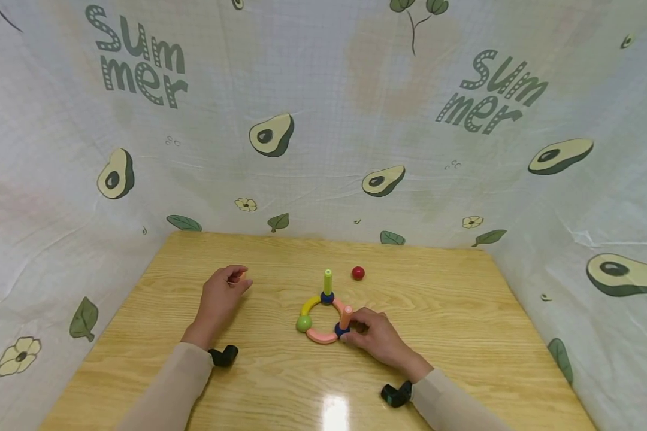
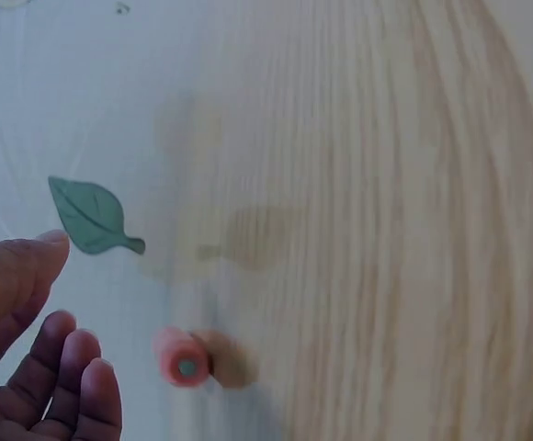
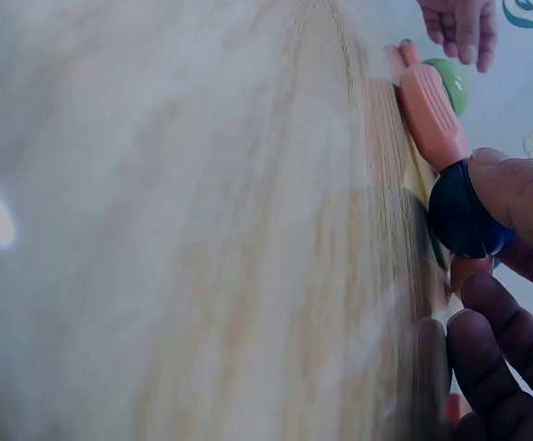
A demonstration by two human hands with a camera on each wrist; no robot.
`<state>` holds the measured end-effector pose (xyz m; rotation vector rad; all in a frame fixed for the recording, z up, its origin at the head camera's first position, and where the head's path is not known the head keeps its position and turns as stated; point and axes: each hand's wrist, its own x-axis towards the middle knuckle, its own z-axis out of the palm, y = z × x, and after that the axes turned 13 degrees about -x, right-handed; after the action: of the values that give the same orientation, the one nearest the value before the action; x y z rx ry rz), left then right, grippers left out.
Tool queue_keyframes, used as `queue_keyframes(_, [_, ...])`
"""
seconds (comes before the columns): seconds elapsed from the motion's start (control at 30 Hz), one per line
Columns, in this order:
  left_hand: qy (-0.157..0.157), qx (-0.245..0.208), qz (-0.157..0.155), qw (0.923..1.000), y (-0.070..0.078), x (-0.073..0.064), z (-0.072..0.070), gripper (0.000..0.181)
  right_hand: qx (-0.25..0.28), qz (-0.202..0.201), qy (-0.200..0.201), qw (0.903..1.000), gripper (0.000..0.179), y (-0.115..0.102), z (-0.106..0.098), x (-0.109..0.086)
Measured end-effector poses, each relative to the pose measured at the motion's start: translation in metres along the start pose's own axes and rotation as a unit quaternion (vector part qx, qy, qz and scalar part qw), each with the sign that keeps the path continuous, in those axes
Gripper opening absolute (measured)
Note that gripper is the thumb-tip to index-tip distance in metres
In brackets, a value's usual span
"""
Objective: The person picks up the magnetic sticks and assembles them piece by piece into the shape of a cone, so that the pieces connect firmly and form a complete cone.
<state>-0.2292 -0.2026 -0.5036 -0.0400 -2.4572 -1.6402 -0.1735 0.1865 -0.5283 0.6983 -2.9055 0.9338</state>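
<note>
My right hand [image 1: 376, 336] pinches a dark blue ball [image 3: 469, 211] at the near right of a ring. That ring joins a yellow curved piece [image 1: 309, 305], a green ball [image 1: 304, 324], pink curved pieces [image 1: 322, 337] and a second dark blue ball [image 1: 327, 297]. A yellow-green rod [image 1: 327, 282] stands on the far ball, and a pink rod [image 1: 346, 318] rises from the pinched one. Off to the left, my left hand [image 1: 222, 294] hovers with loosely bent fingers. Close by its fingertips is a separate pink rod [image 2: 184, 360], apart from them in the left wrist view.
A red ball [image 1: 358, 273] lies beyond the ring on the wooden table [image 1: 280, 383]. White cloth [image 1: 323, 149] printed with avocados and leaves hangs behind the table and along both sides. Each wrist wears a small black device [image 1: 224, 356].
</note>
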Motion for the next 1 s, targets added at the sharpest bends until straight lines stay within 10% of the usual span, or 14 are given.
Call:
queue_keyframes(0.43, [-0.018,0.015,-0.046,0.9987,-0.031,0.011,-0.008,0.042,-0.001,0.004,0.003,1.0000,0.021,-0.001,0.001,0.001])
queue_keyframes(1.0, [-0.064,0.086,-0.040,0.9935,-0.030,0.013,-0.008,0.043,0.003,0.017,-0.012,0.9998,0.021,0.000,0.000,0.000])
